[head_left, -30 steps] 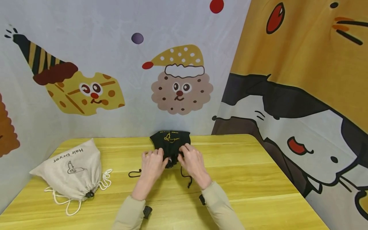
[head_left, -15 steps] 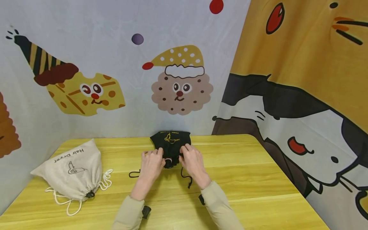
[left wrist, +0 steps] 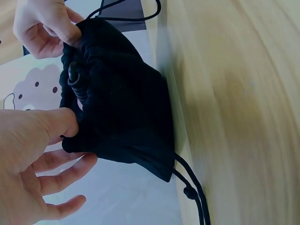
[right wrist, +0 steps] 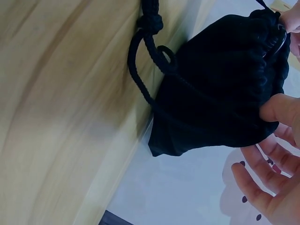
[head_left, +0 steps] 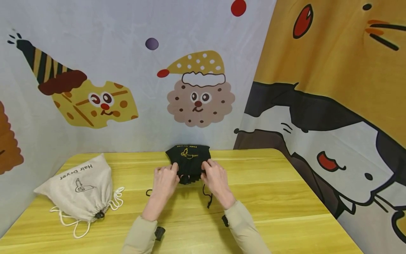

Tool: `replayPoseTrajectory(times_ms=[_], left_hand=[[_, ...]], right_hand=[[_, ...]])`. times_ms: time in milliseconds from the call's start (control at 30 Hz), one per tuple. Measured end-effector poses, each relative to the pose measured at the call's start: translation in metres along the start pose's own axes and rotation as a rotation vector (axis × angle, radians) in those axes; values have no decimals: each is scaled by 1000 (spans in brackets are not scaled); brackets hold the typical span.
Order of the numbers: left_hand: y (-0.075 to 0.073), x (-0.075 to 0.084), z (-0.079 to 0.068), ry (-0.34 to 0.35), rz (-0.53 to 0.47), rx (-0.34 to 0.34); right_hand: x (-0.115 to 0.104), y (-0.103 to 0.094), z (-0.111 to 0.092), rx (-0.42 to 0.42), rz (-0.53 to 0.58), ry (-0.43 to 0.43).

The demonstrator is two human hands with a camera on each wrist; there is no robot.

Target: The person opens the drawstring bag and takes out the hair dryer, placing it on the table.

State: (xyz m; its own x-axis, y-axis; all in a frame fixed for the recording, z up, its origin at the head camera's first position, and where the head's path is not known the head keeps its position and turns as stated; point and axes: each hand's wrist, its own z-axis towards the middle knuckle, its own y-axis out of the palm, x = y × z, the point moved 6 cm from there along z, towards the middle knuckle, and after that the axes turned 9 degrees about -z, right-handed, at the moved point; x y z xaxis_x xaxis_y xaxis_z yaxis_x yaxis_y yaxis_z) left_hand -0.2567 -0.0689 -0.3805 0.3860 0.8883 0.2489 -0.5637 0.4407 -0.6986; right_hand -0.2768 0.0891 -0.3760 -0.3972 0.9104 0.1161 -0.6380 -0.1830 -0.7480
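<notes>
A black drawstring pouch (head_left: pixel 190 160) with a yellow hair-dryer print stands near the table's far edge. My left hand (head_left: pixel 165 180) pinches the left side of its gathered mouth between thumb and fingers. On the opposite side, my right hand (head_left: pixel 217 179) pinches the rim the same way. The mouth is spread part-way. Inside it, the left wrist view shows a dark looped item (left wrist: pixel 76 79), its kind mostly hidden by the cloth. Black drawcords hang from both sides, with a knotted cord (right wrist: pixel 151 23) in the right wrist view.
A beige drawstring bag (head_left: pixel 80 187) printed "Hair Dryer" lies on the left of the wooden table (head_left: pixel 285 204), its mouth gathered and its white cords (head_left: pixel 118 198) loose beside it. Behind the table hangs a cartoon-printed cloth (head_left: pixel 120 53).
My hands have moved apart, the left one further left and the right one slightly right. The pouch's mouth is stretched wider between them. The beige bag stays in place.
</notes>
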Motion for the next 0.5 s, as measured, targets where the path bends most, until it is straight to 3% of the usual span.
replayPoseTrajectory(times_ms=[500], left_hand=[[-2, -5, -1, -22, -8, -37]], right_hand=[[6, 3, -3, -28, 11, 19]])
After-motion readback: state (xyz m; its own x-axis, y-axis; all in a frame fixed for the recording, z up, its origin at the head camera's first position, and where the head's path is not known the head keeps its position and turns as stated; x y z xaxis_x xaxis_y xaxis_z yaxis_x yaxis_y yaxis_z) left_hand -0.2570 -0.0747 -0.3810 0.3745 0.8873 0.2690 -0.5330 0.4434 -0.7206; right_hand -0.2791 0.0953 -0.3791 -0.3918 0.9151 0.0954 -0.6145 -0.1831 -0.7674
